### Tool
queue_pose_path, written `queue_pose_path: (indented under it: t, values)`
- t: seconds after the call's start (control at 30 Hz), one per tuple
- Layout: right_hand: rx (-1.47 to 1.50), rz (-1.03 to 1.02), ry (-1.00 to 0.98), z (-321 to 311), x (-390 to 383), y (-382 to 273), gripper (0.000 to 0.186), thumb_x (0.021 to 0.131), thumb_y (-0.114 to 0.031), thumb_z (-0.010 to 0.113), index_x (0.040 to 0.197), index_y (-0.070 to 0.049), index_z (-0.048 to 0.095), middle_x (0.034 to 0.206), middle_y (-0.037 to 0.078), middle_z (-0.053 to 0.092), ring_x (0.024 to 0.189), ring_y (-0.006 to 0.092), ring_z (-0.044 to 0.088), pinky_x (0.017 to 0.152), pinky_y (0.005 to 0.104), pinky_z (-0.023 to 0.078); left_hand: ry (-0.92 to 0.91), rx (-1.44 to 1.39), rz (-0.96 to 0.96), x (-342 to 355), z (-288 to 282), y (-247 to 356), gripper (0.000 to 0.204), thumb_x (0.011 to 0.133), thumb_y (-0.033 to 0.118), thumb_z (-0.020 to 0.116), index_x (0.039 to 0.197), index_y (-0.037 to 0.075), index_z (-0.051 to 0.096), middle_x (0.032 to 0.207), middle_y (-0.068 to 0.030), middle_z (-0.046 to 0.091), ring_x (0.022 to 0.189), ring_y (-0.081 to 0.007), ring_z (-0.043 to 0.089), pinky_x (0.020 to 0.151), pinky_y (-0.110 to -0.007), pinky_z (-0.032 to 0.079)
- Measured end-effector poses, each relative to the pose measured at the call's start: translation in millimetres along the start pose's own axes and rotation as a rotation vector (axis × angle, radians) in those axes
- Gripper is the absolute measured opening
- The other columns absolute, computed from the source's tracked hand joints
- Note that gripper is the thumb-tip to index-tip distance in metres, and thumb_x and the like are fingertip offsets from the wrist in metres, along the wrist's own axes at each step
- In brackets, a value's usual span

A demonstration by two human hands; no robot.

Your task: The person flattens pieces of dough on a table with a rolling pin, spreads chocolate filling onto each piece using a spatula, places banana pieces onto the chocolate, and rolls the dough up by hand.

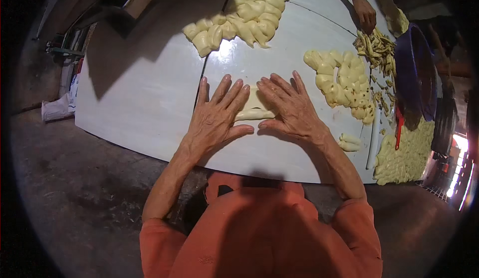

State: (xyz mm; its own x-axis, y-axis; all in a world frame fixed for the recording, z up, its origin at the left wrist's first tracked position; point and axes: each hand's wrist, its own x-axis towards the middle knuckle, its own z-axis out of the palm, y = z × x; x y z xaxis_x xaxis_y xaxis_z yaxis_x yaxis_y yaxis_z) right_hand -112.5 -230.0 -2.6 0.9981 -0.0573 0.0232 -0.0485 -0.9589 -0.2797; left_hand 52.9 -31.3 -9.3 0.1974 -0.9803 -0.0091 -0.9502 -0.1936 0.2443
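On the white table (pixel 134 113), a pale strip of dough (pixel 255 98) lies flat in front of me. Its near edge is curled into a thin roll (pixel 255 114). My left hand (pixel 215 111) rests over the left end of the roll, palm down, with fingers spread and the thumb pointing inward. At the right end, my right hand (pixel 293 106) lies the same way, fingers stretched out and apart. Both palms cover the ends of the dough, while the thumbs sit a little apart on the near side of it.
Several dough pieces (pixel 254 16) lie at the far side, and more (pixel 344 81) at the right. Another person's hand (pixel 365 14) reaches to a pile of yellowish strips (pixel 376 51). Near it are a purple tub (pixel 416 73), a red-handled tool (pixel 399 128), a white rod (pixel 373 143) and small dough rolls (pixel 349 143).
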Motion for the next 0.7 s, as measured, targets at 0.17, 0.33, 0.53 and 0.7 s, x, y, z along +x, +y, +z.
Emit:
queue_pose_path:
  t: [0.17, 0.33, 0.53, 0.7]
  values:
    - [-0.055, 0.031, -0.008, 0, 6, -3, 0.09, 0.09, -0.077, 0.052, 0.151, -0.01, 0.053, 0.158, 0.016, 0.048, 0.151, 0.034, 0.038, 0.124, 0.0671, 0.016, -0.007, -0.004, -0.046, 4, -1, 1, 0.1, 0.087, 0.077, 0.056, 0.157, 0.007, 0.043, 0.167, -0.0155, 0.035, 0.157, -0.039, 0.023, 0.122, -0.072, 0.015]
    - [0.177, -0.072, 0.198, -4, -20, -6, 0.047, 0.082, -0.031, 0.084, 0.121, -0.011, 0.066, 0.126, 0.009, 0.064, 0.117, 0.0272, 0.063, 0.107, 0.0513, 0.046, 0.243, -0.313, 0.101, -10, -20, -3, 0.047, 0.077, 0.022, 0.088, 0.121, 0.014, 0.073, 0.119, -0.0104, 0.067, 0.113, -0.0305, 0.065, 0.096, -0.044, 0.053]
    - [0.136, 0.001, 0.306, 15, -10, -4, 0.03, 0.087, -0.026, 0.08, 0.111, -0.011, 0.07, 0.105, 0.006, 0.066, 0.096, 0.0235, 0.063, 0.087, 0.041, 0.049, 0.341, -0.314, 0.018, -2, -7, -4, 0.029, 0.083, 0.015, 0.083, 0.111, 0.012, 0.077, 0.096, -0.0068, 0.071, 0.086, -0.0242, 0.069, 0.072, -0.038, 0.055]
    - [0.124, -0.075, 0.311, 15, -13, -7, 0.029, 0.089, -0.025, 0.079, 0.112, -0.011, 0.071, 0.105, 0.005, 0.066, 0.096, 0.0233, 0.063, 0.086, 0.0399, 0.048, 0.271, -0.26, 0.021, -4, -10, 1, 0.032, 0.086, 0.017, 0.081, 0.117, 0.013, 0.076, 0.105, -0.0076, 0.072, 0.091, -0.0267, 0.069, 0.076, -0.039, 0.057]
